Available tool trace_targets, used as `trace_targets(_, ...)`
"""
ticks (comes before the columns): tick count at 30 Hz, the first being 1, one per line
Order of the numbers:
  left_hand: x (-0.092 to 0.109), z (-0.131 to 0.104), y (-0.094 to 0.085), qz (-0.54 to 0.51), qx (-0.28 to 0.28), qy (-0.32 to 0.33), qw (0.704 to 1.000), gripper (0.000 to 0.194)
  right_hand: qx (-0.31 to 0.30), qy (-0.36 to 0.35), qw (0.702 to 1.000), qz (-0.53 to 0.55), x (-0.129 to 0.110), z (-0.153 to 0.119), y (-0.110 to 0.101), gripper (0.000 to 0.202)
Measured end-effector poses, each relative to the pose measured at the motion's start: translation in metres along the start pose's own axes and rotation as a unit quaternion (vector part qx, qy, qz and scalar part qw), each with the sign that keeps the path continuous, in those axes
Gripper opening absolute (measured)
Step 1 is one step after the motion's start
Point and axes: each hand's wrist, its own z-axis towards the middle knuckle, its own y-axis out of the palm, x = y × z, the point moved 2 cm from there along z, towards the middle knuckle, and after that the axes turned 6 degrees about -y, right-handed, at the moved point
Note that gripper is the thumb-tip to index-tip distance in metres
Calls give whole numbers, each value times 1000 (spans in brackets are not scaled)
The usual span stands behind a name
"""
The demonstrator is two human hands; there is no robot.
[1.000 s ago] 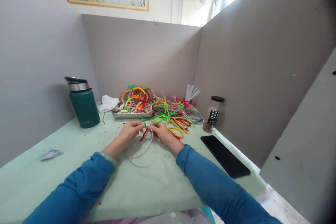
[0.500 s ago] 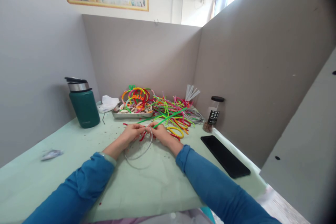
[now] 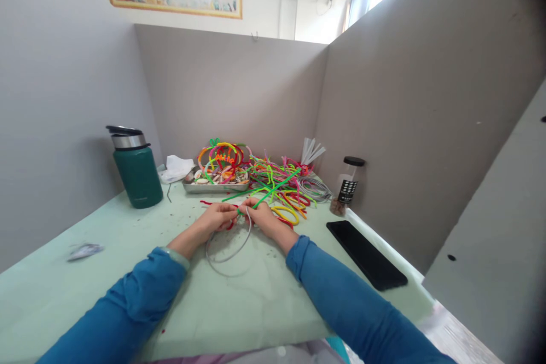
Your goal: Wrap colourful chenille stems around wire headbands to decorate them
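Close together over the middle of the table, my left hand [image 3: 216,218] and my right hand [image 3: 258,216] both have their fingers pinched. A thin grey hoop [image 3: 239,250], like a headband, hangs below the fingertips, gripped at its top. A fuzzy green pipe cleaner [image 3: 278,186] passes through my right fingers and sticks out up and to the right. Its near end shows as a green bit at the hoop between my hands. My left fingers pinch at that spot; the exact contact is hidden. Red pipe cleaner pieces lie just behind and under my hands.
A metal tray [image 3: 215,187] of wooden-looking pieces and colourful pipe-cleaner hoops stands at the back. Beside it lie a pipe cleaner pile [image 3: 277,173] and grey hoops [image 3: 314,189]. A green bottle [image 3: 137,176] stands left; a jar [image 3: 346,187] and black phone [image 3: 367,253] are right.
The green pipe cleaner's free end has swung up and slightly left, and green now shows between my fingertips. The grey hoop has shifted a little to the right.
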Motion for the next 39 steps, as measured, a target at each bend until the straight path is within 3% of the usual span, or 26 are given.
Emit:
trace_targets(4, 2, -2, 1, -10, -9, -2, 1000, 30, 6, -5, 1000, 3, -1, 0, 0, 19)
trace_targets(10, 8, -7, 5, 0, 24, -23, 999, 30, 3, -9, 1000, 2, -2, 0, 0, 19)
trace_targets(21, 11, -6, 1, -53, 74, -16, 996, 34, -22, 15, 1000, -14, 3, 0, 1, 35)
trace_targets(39, 6, -3, 0, -65, 63, -54, 994, 36, -26, 19, 999, 6, 3, 2, 1, 38)
